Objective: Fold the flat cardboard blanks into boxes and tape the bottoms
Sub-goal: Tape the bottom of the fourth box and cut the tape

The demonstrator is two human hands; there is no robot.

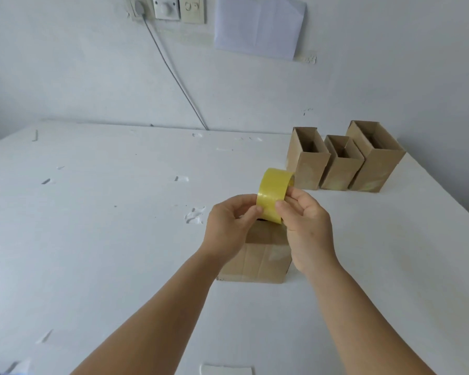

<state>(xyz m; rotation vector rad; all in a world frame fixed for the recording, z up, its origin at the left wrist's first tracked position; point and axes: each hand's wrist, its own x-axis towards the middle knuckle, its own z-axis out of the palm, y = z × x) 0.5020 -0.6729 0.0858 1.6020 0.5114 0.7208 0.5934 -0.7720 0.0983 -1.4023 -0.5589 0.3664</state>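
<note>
A yellow roll of tape (273, 194) is held up between both hands above the table. My left hand (229, 227) pinches its near left edge with thumb and fingers. My right hand (306, 226) grips the roll's right side, thumb on the front face. Directly below them a folded cardboard box (257, 262) stands on the white table (106, 239), its upward face showing closed flaps with glossy tape on it; its far part is hidden by my hands. Three open-topped cardboard boxes (307, 165) (339, 169) (374, 161) stand in a row at the back right.
Scraps of clear tape stick to the table top, one cluster (194, 215) just left of my hands. A white object (226, 370) lies at the near edge. On the wall behind are sockets with a grey cable (173, 74) and a sheet of paper (259, 25).
</note>
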